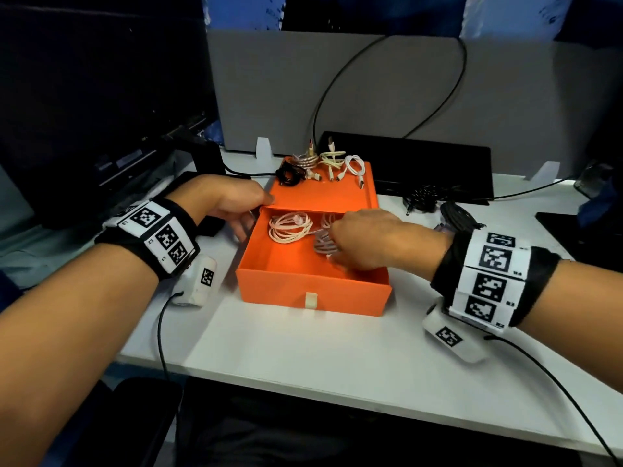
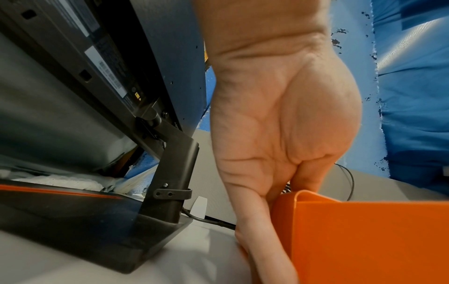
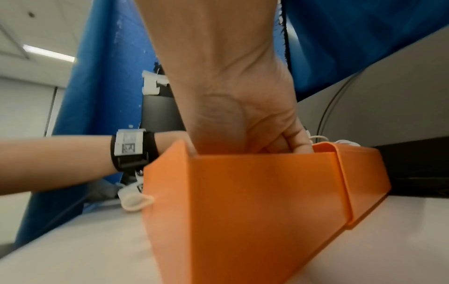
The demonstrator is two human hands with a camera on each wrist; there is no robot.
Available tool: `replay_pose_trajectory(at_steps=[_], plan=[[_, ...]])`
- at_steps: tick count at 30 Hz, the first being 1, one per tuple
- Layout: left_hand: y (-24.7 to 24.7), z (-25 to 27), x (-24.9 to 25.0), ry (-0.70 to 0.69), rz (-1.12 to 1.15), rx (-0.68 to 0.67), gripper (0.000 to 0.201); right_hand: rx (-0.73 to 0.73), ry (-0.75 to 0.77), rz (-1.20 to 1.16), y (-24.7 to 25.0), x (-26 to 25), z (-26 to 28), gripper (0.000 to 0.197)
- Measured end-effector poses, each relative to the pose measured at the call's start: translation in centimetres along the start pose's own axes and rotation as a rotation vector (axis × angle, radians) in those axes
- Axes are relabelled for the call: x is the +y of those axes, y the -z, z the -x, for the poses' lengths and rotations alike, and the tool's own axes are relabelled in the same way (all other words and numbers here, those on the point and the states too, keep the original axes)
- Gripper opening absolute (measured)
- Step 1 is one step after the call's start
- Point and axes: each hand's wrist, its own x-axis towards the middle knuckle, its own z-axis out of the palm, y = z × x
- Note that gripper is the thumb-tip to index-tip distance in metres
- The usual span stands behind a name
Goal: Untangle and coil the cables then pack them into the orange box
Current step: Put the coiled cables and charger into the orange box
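Two coiled cables sit in the orange box's (image 1: 313, 291) pulled-out drawer: a pink coil (image 1: 290, 227) at the back, a grey coil (image 1: 324, 247) my right hand (image 1: 371, 241) curls around. My left hand (image 1: 232, 203) grips the box's left edge. More cables (image 1: 323, 166) lie on the box top.

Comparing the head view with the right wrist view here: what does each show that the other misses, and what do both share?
Only the head view looks into the open drawer: a pale coiled cable lies inside, the right hand sits on a grey coil, and more cables rest on the box top.
Only the right wrist view shows the right hand's curled fingers dipping behind the drawer wall, with its contents hidden.
Both show the orange box and the left hand side.
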Motion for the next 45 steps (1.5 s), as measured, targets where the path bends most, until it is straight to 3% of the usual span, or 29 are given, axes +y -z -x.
replay_pose_trajectory(at_steps=[2,7,10,13,18,22,30,33,36,39,41,45], plan=[[0.1,-0.1,-0.1,0.006,0.004,-0.010,0.043,0.002,-0.065,0.046,-0.3,-0.2,-0.4,0.026],[0.1,-0.2,0.1,0.008,0.014,-0.020,0.043,0.093,-0.016,0.045,0.9,0.6,-0.1,0.028],[0.1,0.0,0.0,-0.005,0.012,-0.013,0.042,0.271,-0.025,-0.026,4.1,1.4,-0.2,0.018],[-0.1,0.2,0.1,-0.010,-0.010,-0.015,0.041,0.385,-0.036,-0.092,5.7,1.8,-3.1,0.024],[0.1,0.1,0.1,0.000,-0.061,0.009,0.041,0.248,0.100,-0.251,4.7,1.9,-9.0,0.056],[0.3,0.1,0.1,0.016,-0.075,0.018,0.043,0.198,0.088,-0.321,5.3,2.0,-10.7,0.072],[0.0,0.5,0.4,0.024,-0.085,0.009,0.042,0.290,0.121,-0.285,4.9,2.4,-9.8,0.037],[-0.1,0.9,0.7,0.011,-0.113,0.002,0.041,0.406,0.145,-0.316,6.4,1.9,-7.3,0.029],[-0.3,1.3,0.6,-0.017,-0.098,0.000,0.037,0.541,0.298,-0.335,7.2,0.2,-3.3,0.022],[-0.3,1.3,0.5,-0.024,-0.082,-0.011,0.027,0.427,0.468,-0.223,6.3,-2.5,-0.8,0.015],[-0.2,0.8,0.5,-0.012,-0.107,-0.001,0.024,0.290,0.486,-0.125,4.9,-3.6,-0.8,0.012],[0.0,-0.1,0.1,0.022,-0.073,0.020,0.044,0.187,0.492,0.028,2.1,-3.5,-3.0,0.015]])
